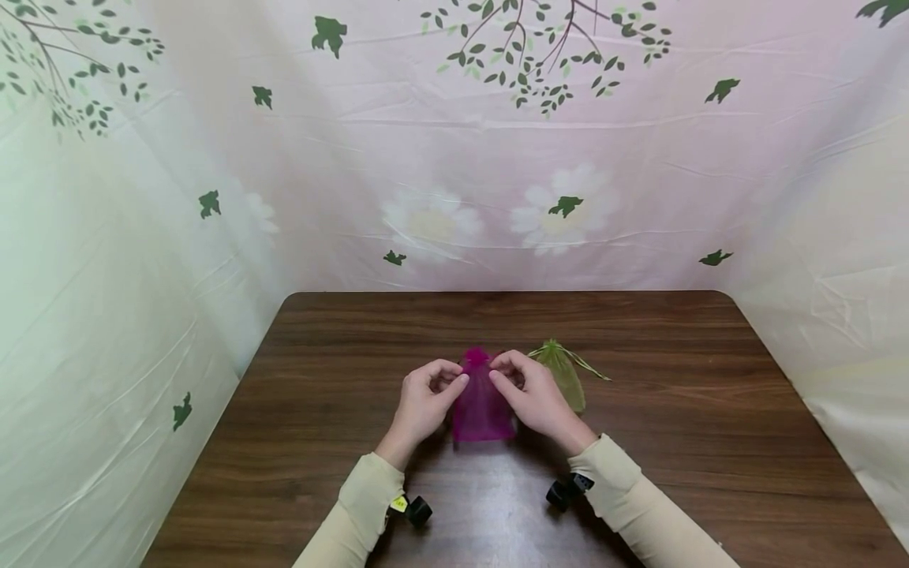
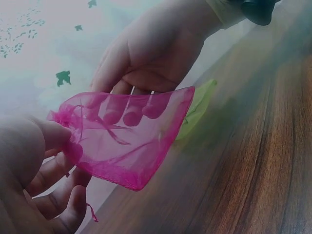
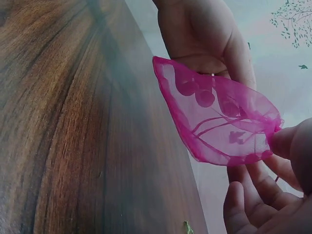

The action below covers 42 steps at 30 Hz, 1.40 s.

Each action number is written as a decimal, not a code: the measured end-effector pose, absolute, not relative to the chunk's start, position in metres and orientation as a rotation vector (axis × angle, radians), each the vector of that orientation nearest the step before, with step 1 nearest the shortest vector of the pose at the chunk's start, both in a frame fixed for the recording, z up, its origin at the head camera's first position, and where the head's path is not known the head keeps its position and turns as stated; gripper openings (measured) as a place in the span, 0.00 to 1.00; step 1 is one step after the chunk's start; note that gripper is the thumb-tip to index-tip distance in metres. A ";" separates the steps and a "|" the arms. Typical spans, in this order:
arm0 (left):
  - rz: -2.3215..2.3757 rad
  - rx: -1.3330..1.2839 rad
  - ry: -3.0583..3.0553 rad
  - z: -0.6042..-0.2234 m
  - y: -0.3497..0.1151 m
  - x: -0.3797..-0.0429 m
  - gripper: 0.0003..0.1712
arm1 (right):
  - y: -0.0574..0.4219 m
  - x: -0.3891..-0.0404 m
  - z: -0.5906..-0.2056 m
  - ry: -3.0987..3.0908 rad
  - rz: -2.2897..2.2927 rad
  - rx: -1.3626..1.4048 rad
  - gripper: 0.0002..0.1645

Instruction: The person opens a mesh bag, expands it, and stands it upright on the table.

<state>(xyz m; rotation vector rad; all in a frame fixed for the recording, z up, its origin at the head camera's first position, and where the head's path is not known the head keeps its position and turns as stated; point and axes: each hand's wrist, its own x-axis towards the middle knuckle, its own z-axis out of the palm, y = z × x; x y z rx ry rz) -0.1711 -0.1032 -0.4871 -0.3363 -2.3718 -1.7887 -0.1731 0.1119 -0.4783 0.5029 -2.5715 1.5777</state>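
Note:
A magenta sheer drawstring pouch (image 1: 483,414) hangs between both hands, its gathered neck at the top and its flat bottom edge toward the person. My left hand (image 1: 424,401) pinches the neck's left side between thumb and fingers. On the right side my right hand (image 1: 536,394) pinches it the same way. Through the thin mesh the fingertips behind show in the left wrist view, where the pouch (image 2: 129,139) is lifted above the table. Thin cords lie across the mesh of the pouch (image 3: 219,122) in the right wrist view.
A green drawstring pouch (image 1: 566,379) lies on the brown wooden table (image 1: 341,339), just beyond the right hand, its cords spread to the right. A pale printed curtain (image 1: 454,158) encloses the table at the back and sides.

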 end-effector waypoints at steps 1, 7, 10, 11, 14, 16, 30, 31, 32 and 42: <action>-1.786 -0.340 -2.375 -0.487 -0.103 -0.171 0.05 | 0.112 -0.173 -0.479 -2.565 1.575 0.503 0.04; -1.783 -0.367 -2.389 -0.487 -0.104 -0.172 0.04 | 0.112 -0.173 -0.480 -2.523 1.565 0.525 0.04; -1.796 -0.397 -2.371 -0.486 -0.104 -0.172 0.04 | 0.111 -0.173 -0.480 -2.508 1.561 0.529 0.05; -1.797 -0.404 -2.367 -0.486 -0.104 -0.172 0.04 | 0.111 -0.173 -0.480 -2.504 1.561 0.529 0.06; -1.794 -0.414 -2.367 -0.485 -0.103 -0.171 0.04 | 0.111 -0.173 -0.480 -2.488 1.565 0.536 0.07; -1.787 -0.409 -2.373 -0.484 -0.103 -0.171 0.03 | 0.111 -0.173 -0.480 -2.480 1.562 0.538 0.07; -1.830 -0.362 -2.320 -0.484 -0.103 -0.169 0.03 | 0.113 -0.171 -0.479 -2.475 1.580 0.518 0.04; -1.829 -0.356 -2.321 -0.484 -0.103 -0.169 0.03 | 0.113 -0.170 -0.478 -2.475 1.581 0.517 0.04; -1.829 -0.351 -2.322 -0.483 -0.103 -0.169 0.03 | 0.113 -0.170 -0.478 -2.474 1.583 0.516 0.04; -1.862 -0.306 -2.303 -0.480 -0.103 -0.166 0.05 | 0.112 -0.169 -0.479 -2.462 1.583 0.507 0.03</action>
